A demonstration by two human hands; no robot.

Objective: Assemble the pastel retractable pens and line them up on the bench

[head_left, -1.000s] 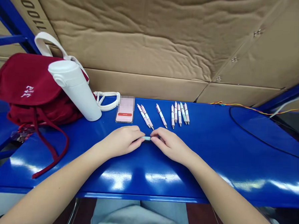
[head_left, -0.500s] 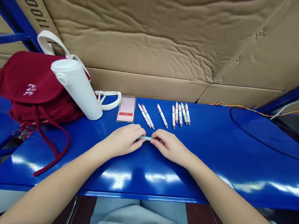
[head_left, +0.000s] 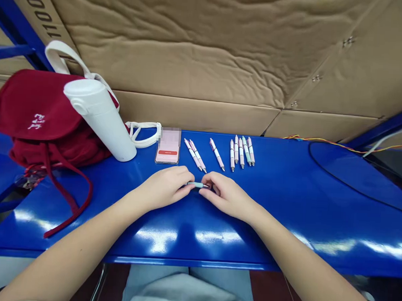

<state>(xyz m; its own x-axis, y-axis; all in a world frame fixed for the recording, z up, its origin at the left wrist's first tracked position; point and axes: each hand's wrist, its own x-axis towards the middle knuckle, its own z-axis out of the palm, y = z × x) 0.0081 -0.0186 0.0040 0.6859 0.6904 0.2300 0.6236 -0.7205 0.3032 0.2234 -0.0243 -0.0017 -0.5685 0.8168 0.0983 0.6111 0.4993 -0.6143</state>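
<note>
Both my hands rest on the blue table, pinching one pale green pen between them. My left hand grips its left end with closed fingers. My right hand grips the right end, where a short metal-looking part shows between the fingertips. Most of the pen is hidden by my fingers. Behind my hands, several pink and green pens lie side by side, with two pens and a single pen to their left.
A phone lies near the pens. A white flask leans against a red bag at the left. Cardboard sheets back the table. Coloured wires run along the right rear.
My right fingers have shifted slightly left along the pen, closing the gap between my hands. The camera has swayed a little; nothing else on the table has moved.
</note>
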